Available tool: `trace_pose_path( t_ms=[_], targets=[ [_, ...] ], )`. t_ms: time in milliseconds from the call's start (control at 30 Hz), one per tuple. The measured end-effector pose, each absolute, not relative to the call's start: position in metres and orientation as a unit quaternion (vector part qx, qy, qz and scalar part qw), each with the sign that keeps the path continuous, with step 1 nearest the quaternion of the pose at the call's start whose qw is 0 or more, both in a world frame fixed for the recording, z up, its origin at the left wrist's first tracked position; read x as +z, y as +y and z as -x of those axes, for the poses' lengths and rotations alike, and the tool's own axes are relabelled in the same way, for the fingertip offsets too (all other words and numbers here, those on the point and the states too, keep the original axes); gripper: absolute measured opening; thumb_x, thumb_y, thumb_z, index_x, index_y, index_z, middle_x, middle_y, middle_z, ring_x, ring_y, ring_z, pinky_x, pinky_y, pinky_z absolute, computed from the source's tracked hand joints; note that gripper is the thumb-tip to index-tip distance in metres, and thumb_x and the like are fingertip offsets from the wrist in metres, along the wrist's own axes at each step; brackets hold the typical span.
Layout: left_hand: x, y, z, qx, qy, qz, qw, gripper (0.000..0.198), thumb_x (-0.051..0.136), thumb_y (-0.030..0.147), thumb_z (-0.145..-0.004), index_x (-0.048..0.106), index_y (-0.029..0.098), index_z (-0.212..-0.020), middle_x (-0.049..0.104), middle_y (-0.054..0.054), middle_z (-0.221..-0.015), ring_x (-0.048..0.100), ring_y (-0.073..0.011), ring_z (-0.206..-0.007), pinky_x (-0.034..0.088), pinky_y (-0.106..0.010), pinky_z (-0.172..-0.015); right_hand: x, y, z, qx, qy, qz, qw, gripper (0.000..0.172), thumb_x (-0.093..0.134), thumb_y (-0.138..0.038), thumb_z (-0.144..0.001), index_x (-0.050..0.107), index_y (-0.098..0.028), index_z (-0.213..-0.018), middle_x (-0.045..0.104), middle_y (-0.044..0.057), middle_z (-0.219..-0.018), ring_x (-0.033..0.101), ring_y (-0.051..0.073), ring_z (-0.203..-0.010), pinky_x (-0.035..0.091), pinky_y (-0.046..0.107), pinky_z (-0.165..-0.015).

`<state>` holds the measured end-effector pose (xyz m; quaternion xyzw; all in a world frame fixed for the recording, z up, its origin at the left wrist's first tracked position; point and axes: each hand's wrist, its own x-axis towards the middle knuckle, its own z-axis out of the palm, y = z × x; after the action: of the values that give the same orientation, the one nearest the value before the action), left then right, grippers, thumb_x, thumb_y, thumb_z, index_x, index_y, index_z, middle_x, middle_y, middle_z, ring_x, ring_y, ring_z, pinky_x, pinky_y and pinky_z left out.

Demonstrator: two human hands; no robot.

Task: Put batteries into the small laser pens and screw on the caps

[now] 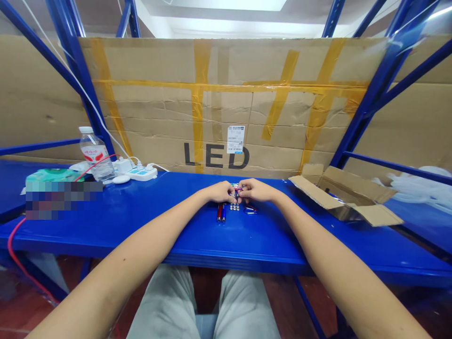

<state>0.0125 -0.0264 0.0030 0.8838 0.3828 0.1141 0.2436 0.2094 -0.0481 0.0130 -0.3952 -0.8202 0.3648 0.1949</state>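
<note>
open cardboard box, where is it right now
In the head view the open cardboard box lies on the right side of the blue table, just right of the right hand.

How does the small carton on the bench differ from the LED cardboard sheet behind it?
The carton lies on the blue bench, flaps open, right of the right hand; the LED sheet stands upright behind the bench. The sheet is far larger than the carton. The sheet bears yellow tape, black lettering and a white label; the carton shows none. Both are brown cardboard.
</note>
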Motion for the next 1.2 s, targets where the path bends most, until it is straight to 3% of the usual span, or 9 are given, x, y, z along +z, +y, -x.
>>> trace_pose_path(
  t_ms=[600, 800, 1000, 1200],
  targets=[
    [0.003, -0.029, -0.012, 0.115, 0.377, -0.883, 0.254, 0.024, 0.070, 0.037, -0.069, 0.068, 0.013, -0.072, 0.057, 0.002, -0.062, 0.046, -0.0115, -0.061, 0.032, -0.025, -0.057, 0.015, -0.050, -0.209, 0.378, -0.818, 0.388, 0.192, 0.017, 0.062, -0.032, -0.078, 0.052, -0.018, -0.082, 0.073, 0.004, -0.073, 0.060, 0.013, -0.057, 0.042, 0.024, -0.053],
    [0.016, -0.031, 0.010, 0.159, 0.390, -0.862, 0.281, 0.029, 0.069, 0.040, -0.068, 0.069, 0.012, -0.077, 0.062, 0.001, -0.068, 0.050, -0.0120, -0.065, 0.037, -0.025, -0.064, 0.024, -0.051, -0.215, 0.391, -0.803, 0.374, 0.250, 0.023, 0.063, -0.036, -0.078, 0.053, -0.018, -0.086, 0.073, 0.006, -0.076, 0.058, 0.012, -0.055, 0.039, 0.024, -0.049],
    [0.027, -0.033, 0.040, 0.077, 0.401, -0.855, 0.319, 0.017, 0.068, 0.030, -0.067, 0.072, 0.015, -0.073, 0.067, -0.001, -0.070, 0.052, -0.0116, -0.064, 0.037, -0.024, -0.062, 0.026, -0.055, -0.215, 0.398, -0.794, 0.388, 0.247, 0.022, 0.065, -0.034, -0.077, 0.052, -0.018, -0.085, 0.073, 0.006, -0.075, 0.057, 0.012, -0.055, 0.039, 0.024, -0.049],
    [0.023, -0.032, 0.037, 0.042, 0.386, -0.854, 0.347, 0.015, 0.068, 0.031, -0.067, 0.073, 0.017, -0.072, 0.068, -0.001, -0.071, 0.050, -0.0107, -0.062, 0.037, -0.023, -0.060, 0.024, -0.054, -0.214, 0.391, -0.797, 0.397, 0.233, 0.022, 0.065, -0.035, -0.076, 0.053, -0.018, -0.084, 0.073, 0.006, -0.075, 0.059, 0.012, -0.056, 0.041, 0.024, -0.050]
  ],
)
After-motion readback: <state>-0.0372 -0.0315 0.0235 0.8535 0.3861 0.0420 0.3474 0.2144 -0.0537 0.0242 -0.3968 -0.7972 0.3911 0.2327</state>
